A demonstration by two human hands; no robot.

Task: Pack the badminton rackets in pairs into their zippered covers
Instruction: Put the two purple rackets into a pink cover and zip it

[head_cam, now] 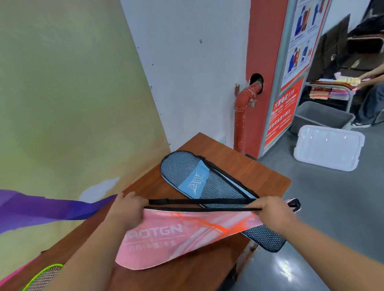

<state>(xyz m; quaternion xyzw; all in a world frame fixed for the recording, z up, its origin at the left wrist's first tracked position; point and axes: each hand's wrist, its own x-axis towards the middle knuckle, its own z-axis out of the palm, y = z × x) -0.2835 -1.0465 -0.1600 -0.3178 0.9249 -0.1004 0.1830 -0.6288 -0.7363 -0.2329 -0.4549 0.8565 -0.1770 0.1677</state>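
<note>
I hold a pink racket cover [168, 236] with white lettering and orange streaks above the brown wooden table [251, 171]. My left hand [126, 211] grips its wide end at the black-edged top rim. My right hand [272, 210] grips the narrow end together with the black strap [200, 201]. Behind it a grey mesh cover with a light blue panel [194, 178] lies flat on the table, its narrow end [267, 238] sticking out over the table's right edge. A green-framed racket head [38, 281] shows at the bottom left, partly hidden by my left arm.
A yellow wall and a grey wall corner stand close behind the table. A red pipe [240, 119] and a red pillar with posters are at the back right. On the floor to the right lie a white plastic lid [328, 147] and a grey bin [321, 115]. A seated person is at the far right.
</note>
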